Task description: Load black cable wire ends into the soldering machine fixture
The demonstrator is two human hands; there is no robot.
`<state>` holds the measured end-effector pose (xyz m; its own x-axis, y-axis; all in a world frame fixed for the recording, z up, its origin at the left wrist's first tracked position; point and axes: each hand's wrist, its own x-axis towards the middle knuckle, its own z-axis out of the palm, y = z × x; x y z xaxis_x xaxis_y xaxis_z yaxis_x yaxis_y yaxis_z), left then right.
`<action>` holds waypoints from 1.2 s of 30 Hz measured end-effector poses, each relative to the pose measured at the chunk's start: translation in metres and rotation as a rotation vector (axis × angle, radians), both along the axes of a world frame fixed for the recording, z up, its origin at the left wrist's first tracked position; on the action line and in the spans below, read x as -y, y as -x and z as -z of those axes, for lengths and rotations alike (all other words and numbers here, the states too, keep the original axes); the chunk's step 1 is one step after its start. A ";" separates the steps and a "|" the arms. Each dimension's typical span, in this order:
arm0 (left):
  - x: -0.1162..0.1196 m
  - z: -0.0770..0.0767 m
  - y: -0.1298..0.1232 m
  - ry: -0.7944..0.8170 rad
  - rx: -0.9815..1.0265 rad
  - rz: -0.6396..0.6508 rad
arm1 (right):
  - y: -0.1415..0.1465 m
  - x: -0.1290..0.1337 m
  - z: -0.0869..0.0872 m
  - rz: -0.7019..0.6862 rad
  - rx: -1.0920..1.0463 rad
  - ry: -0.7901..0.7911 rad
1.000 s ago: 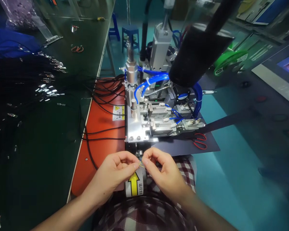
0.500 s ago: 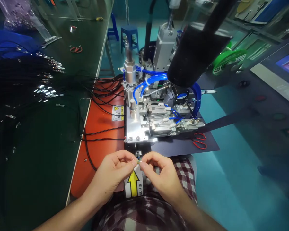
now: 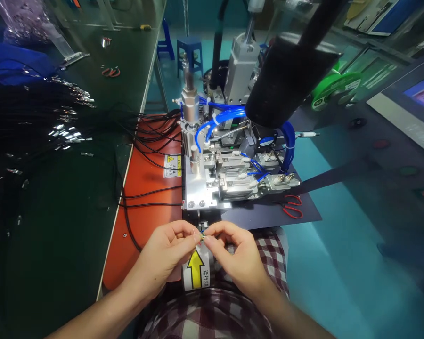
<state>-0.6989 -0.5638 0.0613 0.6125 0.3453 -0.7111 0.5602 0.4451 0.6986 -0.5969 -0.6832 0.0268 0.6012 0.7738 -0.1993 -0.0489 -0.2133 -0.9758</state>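
Note:
My left hand (image 3: 172,247) and my right hand (image 3: 236,249) meet in front of the metal machine (image 3: 198,188), fingertips nearly touching. Both pinch fine coloured wires (image 3: 202,238), whose ends are mostly hidden by the fingers. A small connector-like piece (image 3: 204,225) shows just beyond the fingertips, at the machine's front. Below the hands lies a white label with a yellow arrow (image 3: 196,270).
Black cables (image 3: 151,192) cross the orange board (image 3: 148,226) to the machine. Red-handled scissors (image 3: 293,207) rest on the dark plate at right. A heap of black cables with metal ends (image 3: 69,134) covers the left table. A black cylinder (image 3: 277,82) overhangs the machine.
My right fingertips have shifted slightly left, closer to my left fingertips, over the wires. Otherwise the hands stay in about the same place.

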 end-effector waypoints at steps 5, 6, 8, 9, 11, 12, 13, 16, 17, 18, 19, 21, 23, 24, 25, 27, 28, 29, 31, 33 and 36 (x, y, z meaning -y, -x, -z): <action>0.000 0.002 0.001 0.008 0.012 0.007 | 0.001 -0.002 -0.001 0.003 0.178 -0.025; 0.000 0.003 0.001 0.007 0.011 0.017 | 0.001 -0.001 -0.001 -0.009 0.185 -0.022; 0.000 0.003 0.002 -0.020 0.045 0.037 | 0.001 0.000 0.001 -0.035 0.118 -0.005; 0.000 0.003 0.002 -0.054 0.078 0.046 | 0.000 0.000 0.003 -0.045 0.058 0.007; -0.002 0.004 0.003 -0.184 0.140 0.075 | -0.002 0.000 0.006 -0.056 -0.053 0.027; -0.003 0.004 0.004 -0.291 0.153 0.108 | -0.003 0.000 0.008 -0.051 -0.088 0.027; -0.004 0.005 0.006 -0.429 0.156 0.155 | -0.005 -0.001 0.010 -0.041 -0.110 0.023; -0.006 0.010 0.010 -0.864 0.166 0.308 | -0.011 -0.005 0.016 -0.016 -0.176 0.008; -0.007 0.013 0.011 -0.975 0.189 0.338 | -0.013 -0.006 0.018 -0.014 -0.199 0.006; -0.008 0.016 0.012 -1.058 0.225 0.356 | -0.015 -0.008 0.020 -0.016 -0.218 0.005; -0.009 0.020 0.012 -1.116 0.265 0.367 | -0.016 -0.010 0.022 -0.019 -0.231 0.001; -0.011 0.027 0.011 -1.201 0.337 0.387 | -0.019 -0.013 0.025 -0.018 -0.243 -0.013; -0.013 0.033 0.010 -1.255 0.382 0.406 | -0.020 -0.015 0.028 -0.015 -0.256 -0.024; -0.014 0.035 0.010 -1.264 0.394 0.421 | -0.021 -0.016 0.029 -0.012 -0.264 -0.025; -0.015 0.036 0.010 -1.261 0.403 0.444 | -0.021 -0.016 0.029 -0.011 -0.271 -0.021; -0.017 0.038 0.010 -1.254 0.419 0.496 | -0.022 -0.016 0.030 -0.010 -0.283 -0.007; -0.018 0.038 0.010 -1.261 0.424 0.522 | -0.023 -0.016 0.030 -0.010 -0.288 0.001; -0.018 0.039 0.010 -1.279 0.426 0.547 | -0.024 -0.015 0.030 -0.009 -0.293 0.007; -0.018 0.039 0.009 -1.338 0.425 0.581 | -0.025 -0.015 0.031 -0.007 -0.301 0.013; -0.018 0.039 0.008 -1.385 0.423 0.601 | -0.026 -0.014 0.033 -0.009 -0.304 0.018; -0.016 0.039 0.007 -1.416 0.404 0.624 | -0.027 -0.013 0.035 -0.020 -0.312 0.029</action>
<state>-0.7056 -0.5475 0.0225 0.9638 0.1904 0.1866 0.0822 -0.8781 0.4714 -0.5700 -0.6702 -0.0082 0.4925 0.7761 -0.3939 -0.3405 -0.2447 -0.9078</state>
